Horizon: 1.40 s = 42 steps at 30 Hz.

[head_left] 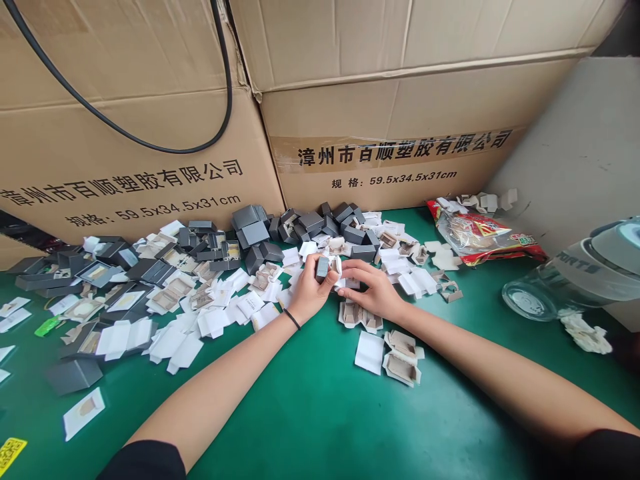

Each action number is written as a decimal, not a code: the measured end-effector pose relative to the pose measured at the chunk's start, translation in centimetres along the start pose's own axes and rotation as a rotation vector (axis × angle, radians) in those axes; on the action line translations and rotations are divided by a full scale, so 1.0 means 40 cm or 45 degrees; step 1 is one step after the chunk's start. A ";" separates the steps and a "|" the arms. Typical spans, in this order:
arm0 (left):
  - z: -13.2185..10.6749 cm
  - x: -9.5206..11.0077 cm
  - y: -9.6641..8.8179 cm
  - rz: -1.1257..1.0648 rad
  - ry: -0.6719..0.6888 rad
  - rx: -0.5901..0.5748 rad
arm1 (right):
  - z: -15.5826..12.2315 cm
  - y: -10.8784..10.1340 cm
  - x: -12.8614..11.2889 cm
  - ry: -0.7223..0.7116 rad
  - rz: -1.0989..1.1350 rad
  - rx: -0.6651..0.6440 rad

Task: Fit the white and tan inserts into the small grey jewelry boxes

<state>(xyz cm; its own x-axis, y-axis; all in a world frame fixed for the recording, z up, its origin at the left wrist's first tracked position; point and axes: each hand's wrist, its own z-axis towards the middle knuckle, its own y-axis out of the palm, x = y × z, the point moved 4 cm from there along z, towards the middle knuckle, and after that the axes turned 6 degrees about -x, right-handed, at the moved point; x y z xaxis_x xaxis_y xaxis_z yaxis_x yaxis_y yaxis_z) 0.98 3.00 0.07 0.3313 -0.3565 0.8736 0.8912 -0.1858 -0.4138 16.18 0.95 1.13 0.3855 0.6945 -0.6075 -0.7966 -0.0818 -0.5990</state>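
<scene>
My left hand [309, 292] is closed around a small dark grey box [322, 269], held above the green table. Against that box, between both hands, is a small folded white card piece [337, 267]. My right hand [376, 290] has its bent fingertips on this card piece, partly hiding it. Below my right hand lie folded card inserts [361, 316] with grey-brown insides. Nearer to me are a flat white card [370, 353] and another opened insert [403, 358].
Dark grey boxes [250, 227] and white cards [215, 313] are heaped left and behind my hands. Large cardboard cartons [390, 107] stand at the back, with a black cable [227, 100] hanging. Right are a red snack bag [480, 233], a clear bottle [565, 287] and crumpled tissue [586, 333].
</scene>
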 end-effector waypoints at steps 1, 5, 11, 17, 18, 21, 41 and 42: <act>0.000 -0.001 0.000 -0.003 -0.004 0.005 | 0.000 0.000 0.000 0.005 0.001 -0.005; 0.000 0.000 -0.001 0.010 -0.008 0.016 | 0.002 0.000 -0.004 0.016 -0.003 -0.030; -0.001 0.007 -0.001 0.043 -0.003 0.029 | 0.003 0.001 -0.008 0.025 -0.010 -0.063; -0.001 0.011 -0.001 0.051 0.030 0.036 | 0.002 0.007 -0.004 0.072 -0.022 -0.082; -0.001 0.012 -0.002 0.052 0.036 0.038 | 0.002 0.007 -0.003 0.070 -0.018 -0.087; -0.001 0.014 -0.002 0.058 0.051 0.051 | 0.000 0.009 -0.002 0.043 -0.013 -0.101; -0.001 0.005 -0.001 0.030 0.060 0.003 | 0.001 0.009 -0.010 0.083 -0.060 -0.055; -0.001 0.006 -0.001 0.031 0.067 0.001 | 0.001 0.009 -0.010 0.081 -0.068 -0.052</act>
<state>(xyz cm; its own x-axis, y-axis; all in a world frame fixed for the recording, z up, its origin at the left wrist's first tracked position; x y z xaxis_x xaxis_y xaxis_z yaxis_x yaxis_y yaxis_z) 1.00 2.88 0.27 0.3364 -0.4086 0.8484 0.8834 -0.1753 -0.4347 15.73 0.66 1.19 0.4568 0.6522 -0.6049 -0.7547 -0.0757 -0.6516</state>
